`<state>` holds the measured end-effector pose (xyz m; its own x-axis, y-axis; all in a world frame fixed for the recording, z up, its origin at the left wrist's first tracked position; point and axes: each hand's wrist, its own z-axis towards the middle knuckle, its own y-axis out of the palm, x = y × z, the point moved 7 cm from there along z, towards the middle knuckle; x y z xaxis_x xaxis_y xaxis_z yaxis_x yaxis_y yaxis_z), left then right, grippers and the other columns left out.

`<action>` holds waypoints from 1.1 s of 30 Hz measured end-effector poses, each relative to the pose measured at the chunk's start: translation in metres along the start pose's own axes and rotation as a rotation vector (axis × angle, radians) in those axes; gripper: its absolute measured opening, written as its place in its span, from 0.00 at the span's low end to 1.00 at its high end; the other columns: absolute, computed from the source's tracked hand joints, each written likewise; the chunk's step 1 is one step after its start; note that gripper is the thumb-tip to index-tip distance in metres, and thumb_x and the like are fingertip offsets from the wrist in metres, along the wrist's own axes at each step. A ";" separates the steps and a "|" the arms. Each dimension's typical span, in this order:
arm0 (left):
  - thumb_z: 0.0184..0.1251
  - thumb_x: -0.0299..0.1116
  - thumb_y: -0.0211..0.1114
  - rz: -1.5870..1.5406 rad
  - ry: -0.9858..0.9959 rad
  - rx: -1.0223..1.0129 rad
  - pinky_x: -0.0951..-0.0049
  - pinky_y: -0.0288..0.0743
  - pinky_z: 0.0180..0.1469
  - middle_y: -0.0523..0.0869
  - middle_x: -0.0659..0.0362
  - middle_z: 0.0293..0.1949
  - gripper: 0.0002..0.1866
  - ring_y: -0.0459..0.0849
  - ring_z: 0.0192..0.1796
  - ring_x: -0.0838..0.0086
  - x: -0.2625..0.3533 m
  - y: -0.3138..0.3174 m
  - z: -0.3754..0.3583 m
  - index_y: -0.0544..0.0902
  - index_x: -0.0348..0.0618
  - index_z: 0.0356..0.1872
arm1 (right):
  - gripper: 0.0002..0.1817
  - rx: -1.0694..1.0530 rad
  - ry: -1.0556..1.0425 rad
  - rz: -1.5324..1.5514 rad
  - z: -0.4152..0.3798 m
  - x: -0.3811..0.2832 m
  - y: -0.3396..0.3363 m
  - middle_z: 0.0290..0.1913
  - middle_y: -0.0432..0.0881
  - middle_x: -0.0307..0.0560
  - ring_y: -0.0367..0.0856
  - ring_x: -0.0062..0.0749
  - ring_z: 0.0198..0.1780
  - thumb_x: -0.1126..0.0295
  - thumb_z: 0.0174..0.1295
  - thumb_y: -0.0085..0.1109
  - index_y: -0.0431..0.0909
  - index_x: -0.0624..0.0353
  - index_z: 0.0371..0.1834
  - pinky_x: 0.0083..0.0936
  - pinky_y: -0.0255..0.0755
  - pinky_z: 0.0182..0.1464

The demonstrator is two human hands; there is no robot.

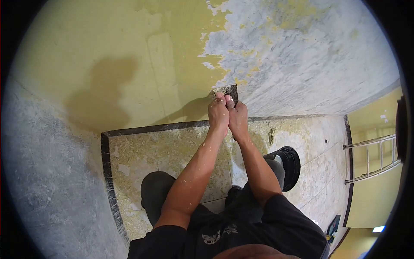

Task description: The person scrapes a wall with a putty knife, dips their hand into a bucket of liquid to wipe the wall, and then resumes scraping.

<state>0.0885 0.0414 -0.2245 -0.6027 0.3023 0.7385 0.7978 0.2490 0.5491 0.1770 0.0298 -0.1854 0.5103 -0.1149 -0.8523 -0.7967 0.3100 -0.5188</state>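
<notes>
Head view: the scraper (233,91) lies straight ahead of your fingers, just past both thumb tips and against the wall, low down above the dark skirting (164,127). Its front edge runs crosswise to your forearms, the right end a little farther up the wall than the left. That edge sits near the lower tip of the ragged line where yellow paint (172,56) gives way to the bare patch (280,69), paint to its left, bare surface to its right.

Your left hand (219,114) and right hand (238,118) press side by side, fingers curled in tight with no visible gap, both on the scraper. The thumbs point forward toward the blade; the left one reaches slightly farther, so neither hand is clearly nearer. The handle is hidden, so you cannot tell from here which palm bears it or how it is angled. Pale flakes cover part of the blade's left side, and more flakes (129,149) litter the floor beneath your arms.
</notes>
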 end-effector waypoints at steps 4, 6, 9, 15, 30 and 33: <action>0.73 0.30 0.52 -0.083 0.002 -0.021 0.68 0.72 0.44 0.84 0.54 0.40 0.12 0.81 0.42 0.70 -0.002 0.001 0.008 0.80 0.31 0.39 | 0.25 0.043 -0.030 0.070 -0.001 -0.009 0.002 0.17 0.71 0.44 0.64 0.23 0.24 0.57 0.70 0.52 0.74 0.69 0.22 0.32 0.62 0.25; 0.73 0.31 0.52 -0.075 0.028 0.001 0.68 0.72 0.43 0.83 0.54 0.38 0.12 0.80 0.40 0.71 0.000 0.001 0.006 0.80 0.31 0.37 | 0.25 0.068 -0.038 0.042 -0.004 -0.015 -0.002 0.17 0.72 0.43 0.63 0.22 0.23 0.57 0.70 0.51 0.74 0.69 0.22 0.31 0.62 0.25; 0.73 0.32 0.52 0.014 0.152 -0.004 0.68 0.72 0.41 0.82 0.56 0.35 0.13 0.79 0.38 0.72 0.028 0.001 0.007 0.79 0.31 0.34 | 0.21 0.006 -0.117 0.000 0.005 -0.040 0.002 0.22 0.80 0.60 0.76 0.42 0.24 0.60 0.70 0.50 0.80 0.71 0.32 0.39 0.69 0.31; 0.74 0.34 0.52 -0.050 0.141 -0.045 0.67 0.73 0.41 0.83 0.55 0.36 0.15 0.80 0.39 0.71 0.032 -0.001 0.003 0.80 0.31 0.38 | 0.20 0.027 -0.141 0.137 0.004 -0.041 0.010 0.23 0.80 0.60 0.78 0.42 0.25 0.60 0.69 0.51 0.81 0.70 0.35 0.39 0.70 0.32; 0.76 0.40 0.50 0.207 0.152 -0.002 0.64 0.73 0.39 0.84 0.48 0.35 0.21 0.81 0.37 0.65 0.035 0.005 -0.004 0.81 0.28 0.37 | 0.21 0.043 -0.086 0.195 0.000 -0.023 0.003 0.22 0.79 0.57 0.73 0.35 0.25 0.59 0.70 0.50 0.79 0.72 0.33 0.36 0.68 0.32; 0.75 0.38 0.51 0.249 0.110 0.009 0.63 0.73 0.39 0.85 0.47 0.35 0.20 0.82 0.37 0.64 0.030 0.002 0.000 0.81 0.26 0.38 | 0.22 0.062 -0.017 0.105 0.000 -0.017 0.001 0.21 0.78 0.57 0.72 0.35 0.24 0.59 0.69 0.50 0.78 0.72 0.32 0.36 0.68 0.31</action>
<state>0.0720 0.0506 -0.2010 -0.3823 0.2530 0.8887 0.9205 0.1875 0.3427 0.1673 0.0325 -0.1718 0.4310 -0.0633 -0.9001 -0.8246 0.3776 -0.4213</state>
